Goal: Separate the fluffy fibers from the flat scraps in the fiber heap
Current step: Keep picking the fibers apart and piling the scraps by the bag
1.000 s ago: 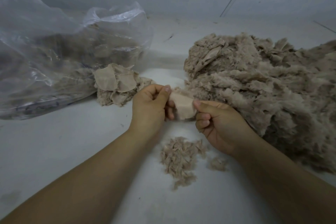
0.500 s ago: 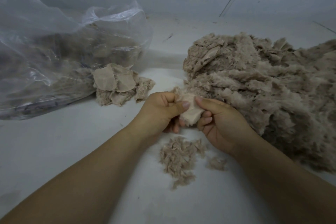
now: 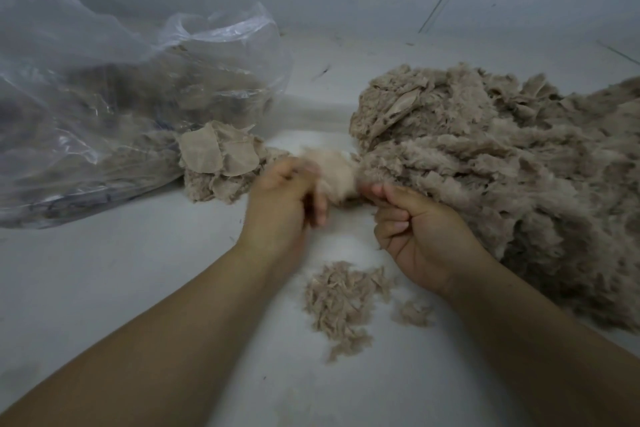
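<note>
Pale beige scrap sits between both hands, beside the big fiber heap. The left hand (blurred) curls its fingers on it; the right hand pinches its other end. The plastic bag holds more fiber, dim through the film.

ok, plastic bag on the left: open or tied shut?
Open. The plastic bag lies on its side, its mouth gaping toward the middle; brown fiber shows through the clear film, and flat scraps lie at the opening.
</note>
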Motion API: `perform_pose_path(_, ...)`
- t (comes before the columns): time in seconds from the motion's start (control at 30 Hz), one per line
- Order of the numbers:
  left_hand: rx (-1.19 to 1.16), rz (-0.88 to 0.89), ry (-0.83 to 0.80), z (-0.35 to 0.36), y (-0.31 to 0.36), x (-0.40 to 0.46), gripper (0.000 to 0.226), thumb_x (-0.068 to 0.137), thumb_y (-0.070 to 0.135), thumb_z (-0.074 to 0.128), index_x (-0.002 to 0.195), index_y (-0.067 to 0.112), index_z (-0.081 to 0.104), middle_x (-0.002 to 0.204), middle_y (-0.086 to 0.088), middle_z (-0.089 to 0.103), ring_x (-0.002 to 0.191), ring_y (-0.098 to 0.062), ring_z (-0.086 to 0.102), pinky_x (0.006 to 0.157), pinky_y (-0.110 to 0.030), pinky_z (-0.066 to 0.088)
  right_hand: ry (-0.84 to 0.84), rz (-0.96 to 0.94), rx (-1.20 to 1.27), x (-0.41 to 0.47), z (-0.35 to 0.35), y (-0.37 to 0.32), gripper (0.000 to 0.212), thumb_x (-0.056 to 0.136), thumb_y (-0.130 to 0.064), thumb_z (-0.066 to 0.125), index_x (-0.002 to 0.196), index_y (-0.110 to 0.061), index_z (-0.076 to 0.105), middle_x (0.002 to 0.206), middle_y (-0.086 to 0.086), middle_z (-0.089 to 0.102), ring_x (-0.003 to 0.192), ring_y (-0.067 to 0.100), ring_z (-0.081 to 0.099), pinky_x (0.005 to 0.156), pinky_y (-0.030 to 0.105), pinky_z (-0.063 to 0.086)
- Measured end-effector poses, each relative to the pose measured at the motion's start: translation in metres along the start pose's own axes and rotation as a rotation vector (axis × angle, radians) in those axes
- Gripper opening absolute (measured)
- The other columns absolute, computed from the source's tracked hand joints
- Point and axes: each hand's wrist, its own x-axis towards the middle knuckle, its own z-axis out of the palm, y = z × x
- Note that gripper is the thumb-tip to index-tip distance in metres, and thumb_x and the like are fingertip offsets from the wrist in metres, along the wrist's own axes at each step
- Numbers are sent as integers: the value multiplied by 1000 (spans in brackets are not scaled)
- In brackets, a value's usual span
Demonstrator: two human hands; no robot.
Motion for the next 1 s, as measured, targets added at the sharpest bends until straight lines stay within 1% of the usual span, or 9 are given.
perform_pose_path(0.07,-124,121,227,-4,4,7,8,101,9,48,105,4,53,84,-15,67,65,-24,64,54,-30,51,7,-4,-26,1,-2,0,19,99,-8,47,93,2,62,101,11,68,41,2,38,38,11,33)
perform_pose_path(0.17,12,118,264,-5,0,10,19,96,5,56,113,6,47,101,-11,63,80,-24,68,65,-40,58,-5,15,-41,1,-3,0,20,99,-8,47,106,4,62,110,17,69,42,2,39,39,11,34)
perform_pose_path(0.27,664,194,61,2,-8,9,10,90,7,64,98,11,62,96,-2,62,86,-22,63,79,-45,55,-12,28,-32,2,-3,0,22,98,-9,48,112,3,60,110,18,71,42,2,39,38,12,35)
perform_pose_path(0.33,1042,241,-104,6,-10,5,19,88,19,67,106,15,63,102,2,59,98,-20,54,86,-39,47,-20,30,-29,2,-3,0,22,99,-10,48,112,3,60,111,17,70,42,2,38,39,12,35)
perform_pose_path(0.43,1287,364,-248,8,-12,1,15,87,18,66,102,16,67,100,0,61,101,-26,48,89,-43,42,-53,36,-40,1,-3,0,26,96,-12,50,116,1,61,119,14,68,44,2,40,41,12,35)
perform_pose_path(0.53,1175,459,-314,9,-11,-5,5,83,4,69,83,8,69,85,-4,63,90,-25,52,80,-42,45,-86,86,-61,0,-5,0,45,81,-18,60,123,-1,58,112,7,70,50,2,46,44,14,41)
perform_pose_path(0.67,792,304,-38,7,-7,-4,14,86,11,71,73,14,65,70,4,64,66,-4,56,61,-15,43,-66,93,-39,1,-5,1,61,73,-19,64,130,-2,52,126,5,61,56,5,55,49,18,47)
perform_pose_path(0.8,522,256,96,3,-4,1,14,90,7,65,77,11,63,75,-13,66,65,-20,59,63,-32,50,-46,97,-23,3,-5,2,67,73,-18,63,136,-3,48,137,4,56,57,6,58,48,18,46)
perform_pose_path(1.0,599,330,-101,9,-4,-6,9,90,13,57,82,12,57,81,0,61,76,-20,58,70,-41,51,-70,110,-20,2,-7,0,58,75,-22,63,130,-5,53,137,2,58,57,5,54,48,16,44)
